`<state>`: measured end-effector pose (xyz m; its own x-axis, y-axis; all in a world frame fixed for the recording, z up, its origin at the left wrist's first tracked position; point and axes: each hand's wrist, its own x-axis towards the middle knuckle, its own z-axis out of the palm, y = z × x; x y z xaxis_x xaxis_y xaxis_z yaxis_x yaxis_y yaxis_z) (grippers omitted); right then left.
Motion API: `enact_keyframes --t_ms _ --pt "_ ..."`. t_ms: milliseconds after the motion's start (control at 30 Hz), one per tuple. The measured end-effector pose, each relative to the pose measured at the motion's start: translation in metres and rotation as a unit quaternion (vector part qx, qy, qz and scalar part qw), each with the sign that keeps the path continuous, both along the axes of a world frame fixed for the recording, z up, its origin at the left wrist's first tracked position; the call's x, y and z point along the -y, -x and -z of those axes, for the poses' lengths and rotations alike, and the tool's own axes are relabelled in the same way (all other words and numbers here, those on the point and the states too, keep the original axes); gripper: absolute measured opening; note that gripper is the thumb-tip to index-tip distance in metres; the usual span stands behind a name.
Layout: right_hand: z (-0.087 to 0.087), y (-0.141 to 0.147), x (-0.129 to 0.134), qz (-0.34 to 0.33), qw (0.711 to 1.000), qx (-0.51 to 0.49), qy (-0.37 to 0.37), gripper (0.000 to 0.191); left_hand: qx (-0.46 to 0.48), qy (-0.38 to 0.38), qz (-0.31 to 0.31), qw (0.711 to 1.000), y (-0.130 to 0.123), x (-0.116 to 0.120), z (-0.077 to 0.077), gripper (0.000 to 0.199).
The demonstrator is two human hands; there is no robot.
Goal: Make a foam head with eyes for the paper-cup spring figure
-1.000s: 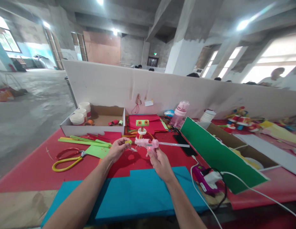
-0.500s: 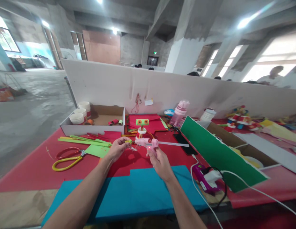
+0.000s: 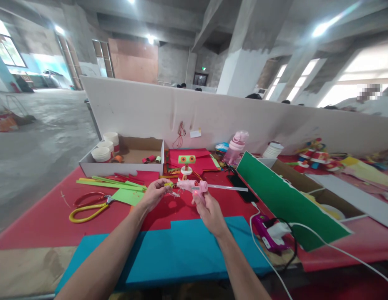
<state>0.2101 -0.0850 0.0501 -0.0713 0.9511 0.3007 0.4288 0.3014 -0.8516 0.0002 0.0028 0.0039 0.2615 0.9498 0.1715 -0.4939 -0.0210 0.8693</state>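
My right hand (image 3: 209, 210) grips a pink glue gun (image 3: 190, 186), its nozzle pointing left and a clear glue stick (image 3: 228, 188) jutting from its back. A small red light glows on the gun. Pinched in the fingertips of my left hand (image 3: 156, 193) is a small yellow-green paper piece (image 3: 169, 185), close by the nozzle. Just behind the gun stands a paper cup figure with a green tube head (image 3: 187, 159), orange ring eyes and coiled paper arms; the gun partly hides its body.
Red- and yellow-handled scissors (image 3: 90, 207) and green paper strips (image 3: 109, 184) lie on the left. Behind them is a cardboard box (image 3: 122, 170) with paper cups. At right are a phone (image 3: 242, 189), a purple power strip (image 3: 270, 235) with cables, and a green-sided box (image 3: 288, 200).
Almost nothing differs. Both hands hold nearly the same place, the glue gun nozzle still close to the small paper piece.
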Motion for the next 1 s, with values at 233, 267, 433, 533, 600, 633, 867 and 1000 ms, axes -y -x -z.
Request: enact_keyframes --t_ms 233,267,433,533,600,633,867,1000 --pt "-0.0027 0.0004 0.0023 -0.006 1.000 -0.003 0.006 0.036 -0.002 -0.001 -0.001 1.000 -0.0002 -0.0002 0.0010 0.025" --pt "-0.0031 0.0006 0.0023 -0.006 1.000 -0.004 0.005 0.036 -0.003 -0.003 0.001 1.000 0.0000 -0.0006 0.0016 0.025" --pt "-0.0033 0.0006 0.0015 -0.008 1.000 -0.002 0.002 0.035 -0.001 -0.002 0.001 1.000 0.0003 -0.0012 0.0023 0.026" --pt "-0.0031 0.0002 0.0023 -0.013 1.000 -0.002 0.006 0.035 0.001 0.002 -0.001 1.000 -0.0004 -0.0005 0.0014 0.026" --pt "-0.0029 0.0003 0.0027 -0.012 1.000 -0.004 0.007 0.035 -0.001 0.004 0.000 1.000 -0.0007 -0.0001 0.0014 0.025" --pt "-0.0028 0.0003 0.0027 -0.011 1.000 -0.005 0.007 0.035 -0.002 0.004 0.001 1.000 -0.0007 0.0000 0.0016 0.025" --pt "-0.0026 0.0001 0.0022 -0.004 1.000 -0.010 0.018 0.037 0.000 0.000 -0.001 1.000 0.0005 -0.0007 0.0032 0.023" --pt "-0.0034 0.0009 0.0028 -0.009 1.000 -0.015 0.018 0.038 -0.002 0.002 0.000 1.000 0.0001 0.0001 0.0017 0.025"
